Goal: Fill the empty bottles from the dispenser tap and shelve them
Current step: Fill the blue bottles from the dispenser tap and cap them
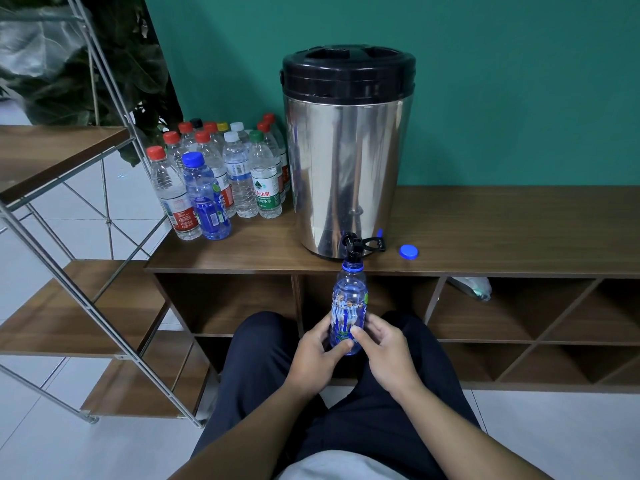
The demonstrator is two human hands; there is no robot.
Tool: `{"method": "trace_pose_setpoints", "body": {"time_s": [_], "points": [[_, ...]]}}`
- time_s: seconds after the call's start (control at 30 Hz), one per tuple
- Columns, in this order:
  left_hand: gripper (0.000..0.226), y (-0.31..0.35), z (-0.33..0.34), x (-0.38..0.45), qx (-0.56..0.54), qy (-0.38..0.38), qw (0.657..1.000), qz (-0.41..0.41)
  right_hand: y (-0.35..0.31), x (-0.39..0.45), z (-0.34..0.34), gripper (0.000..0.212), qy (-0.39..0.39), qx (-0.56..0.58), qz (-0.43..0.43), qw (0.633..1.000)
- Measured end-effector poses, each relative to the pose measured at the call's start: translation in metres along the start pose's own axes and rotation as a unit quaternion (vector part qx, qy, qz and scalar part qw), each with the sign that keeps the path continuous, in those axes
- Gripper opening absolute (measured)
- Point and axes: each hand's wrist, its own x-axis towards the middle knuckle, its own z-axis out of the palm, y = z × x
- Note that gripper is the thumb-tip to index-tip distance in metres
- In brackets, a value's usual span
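A blue-tinted bottle (349, 308) with a printed label stands upright under the black tap (354, 247) of the steel dispenser (346, 150), its open mouth right below the spout. My left hand (317, 355) and my right hand (382, 351) both grip the bottle's lower half, thumbs across its front. Its blue cap (408, 251) lies on the cabinet top (502, 230) to the right of the tap. Several capped bottles (221, 174) stand grouped left of the dispenser, one of them blue (206, 199).
A metal-framed shelf rack with wooden boards (69, 306) stands at the left. Below the cabinet top are open cubbies (519, 313); one holds a crumpled plastic item (474, 287). My knees are against the cabinet front. A plant (104, 57) is behind the rack.
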Motion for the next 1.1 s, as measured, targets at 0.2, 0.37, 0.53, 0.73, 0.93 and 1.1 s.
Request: {"method": "trace_pose_setpoints", "body": {"time_s": [0.2,0.37,0.53,0.73,0.93,1.1], "points": [[0.052,-0.0005,0.0003,0.0,0.009,0.003,1.0,-0.003,-0.0034,-0.0025,0.0002,0.035,-0.001,0.0,0.003,1.0],[0.053,-0.0002,0.0006,-0.0006,0.011,0.001,1.0,-0.002,-0.0037,-0.0027,0.0001,0.034,-0.002,0.002,0.002,1.0],[0.051,0.0005,-0.0001,-0.0005,0.007,0.002,1.0,0.0,-0.0051,-0.0038,0.0001,0.034,-0.003,0.0,0.001,1.0],[0.052,0.0013,0.0003,-0.0011,0.01,0.001,1.0,-0.001,-0.0059,-0.0046,0.0001,0.033,-0.003,-0.001,-0.001,1.0],[0.051,0.0021,-0.0001,-0.001,0.012,-0.001,1.0,0.005,-0.0063,-0.0041,0.0006,0.033,-0.003,0.007,0.001,1.0],[0.051,0.0019,-0.0009,-0.0011,0.02,0.0,1.0,0.005,-0.0069,-0.0045,0.0011,0.033,-0.003,0.011,-0.002,1.0]]}}
